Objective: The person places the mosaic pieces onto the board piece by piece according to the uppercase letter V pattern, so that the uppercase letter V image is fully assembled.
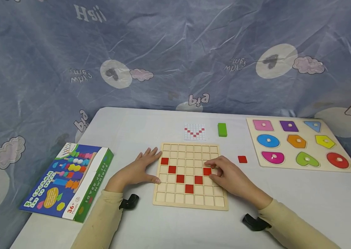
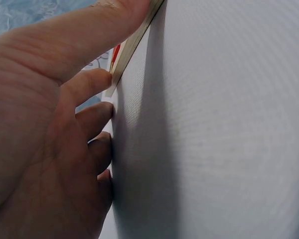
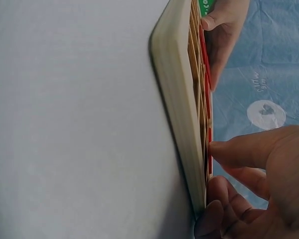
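Note:
A wooden grid board [image 1: 191, 204] lies flat on the table, with several red square tiles [image 1: 179, 178] in its cells forming most of a V. My right hand [image 1: 229, 175] is over the board's right side, thumb and forefinger at opposite edges of a red tile [image 1: 207, 171], pinching it at its cell. From the right wrist view, the thumb of that hand [image 3: 269, 169] meets the red tile at the board's surface. With fingers spread, my left hand [image 1: 139, 168] rests along the board's left edge, its thumb and fingertips touching the rim. One loose red tile [image 1: 242, 159] lies right of the board.
Behind the board are a small pattern card [image 1: 195, 132] with a red V on a grid and a green block [image 1: 222, 130]. A shape puzzle board [image 1: 306, 143] with knobbed pieces occupies the right. At left lies a toy box [image 1: 66, 181]. A patterned cloth [image 1: 175, 58] hangs behind.

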Available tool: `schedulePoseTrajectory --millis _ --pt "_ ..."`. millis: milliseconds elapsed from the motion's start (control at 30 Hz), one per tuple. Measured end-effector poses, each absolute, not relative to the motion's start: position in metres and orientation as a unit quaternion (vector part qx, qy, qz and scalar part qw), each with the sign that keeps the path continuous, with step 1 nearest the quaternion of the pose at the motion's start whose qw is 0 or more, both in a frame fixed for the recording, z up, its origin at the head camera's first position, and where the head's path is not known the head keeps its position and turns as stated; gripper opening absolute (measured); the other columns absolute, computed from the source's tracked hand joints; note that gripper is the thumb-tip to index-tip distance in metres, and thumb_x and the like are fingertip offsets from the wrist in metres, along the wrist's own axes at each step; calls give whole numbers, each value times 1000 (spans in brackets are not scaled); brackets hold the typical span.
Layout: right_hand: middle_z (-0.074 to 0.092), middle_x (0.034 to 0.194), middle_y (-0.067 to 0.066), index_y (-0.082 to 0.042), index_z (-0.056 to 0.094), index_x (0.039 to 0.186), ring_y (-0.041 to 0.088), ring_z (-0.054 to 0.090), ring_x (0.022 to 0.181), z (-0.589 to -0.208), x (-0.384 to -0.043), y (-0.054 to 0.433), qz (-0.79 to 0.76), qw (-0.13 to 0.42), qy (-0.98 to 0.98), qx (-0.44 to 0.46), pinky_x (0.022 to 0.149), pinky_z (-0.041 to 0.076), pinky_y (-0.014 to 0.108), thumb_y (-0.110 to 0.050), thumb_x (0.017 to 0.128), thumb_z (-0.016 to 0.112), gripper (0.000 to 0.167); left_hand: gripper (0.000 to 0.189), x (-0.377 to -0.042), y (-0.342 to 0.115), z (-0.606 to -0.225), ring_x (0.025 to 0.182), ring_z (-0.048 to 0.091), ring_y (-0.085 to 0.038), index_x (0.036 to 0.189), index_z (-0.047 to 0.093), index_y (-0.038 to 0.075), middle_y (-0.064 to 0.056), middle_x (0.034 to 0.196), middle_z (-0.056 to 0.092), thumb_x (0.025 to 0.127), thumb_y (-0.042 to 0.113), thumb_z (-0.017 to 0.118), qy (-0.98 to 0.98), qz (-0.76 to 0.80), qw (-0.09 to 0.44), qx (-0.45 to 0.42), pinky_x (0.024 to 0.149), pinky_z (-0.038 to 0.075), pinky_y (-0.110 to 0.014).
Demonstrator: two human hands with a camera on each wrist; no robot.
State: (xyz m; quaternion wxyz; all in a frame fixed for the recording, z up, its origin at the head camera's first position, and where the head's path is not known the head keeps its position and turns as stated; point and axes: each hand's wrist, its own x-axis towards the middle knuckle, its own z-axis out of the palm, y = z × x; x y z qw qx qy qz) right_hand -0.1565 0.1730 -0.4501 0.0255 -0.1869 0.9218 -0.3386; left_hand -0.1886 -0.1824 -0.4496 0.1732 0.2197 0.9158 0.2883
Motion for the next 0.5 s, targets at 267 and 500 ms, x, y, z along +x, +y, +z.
schedulePoseTrajectory --millis 267,500 --pt "61 108 -1 -16 69 126 12 54 76 -448 -157 179 -351 25 918 -184 63 48 23 -11 88 78 39 109 -189 -183 -449 156 -1 -33 162 27 12 -12 170 12 76 42 88 914 291 174 221 126 -1 -50" --pt "60 100 -3 -17 68 127 13 54 78 -447 -156 189 -350 20 918 -187 67 50 23 -11 90 77 38 110 -189 -182 -447 156 0 -34 162 27 12 -12 170 12 76 43 87 915 288 174 221 126 0 -51"
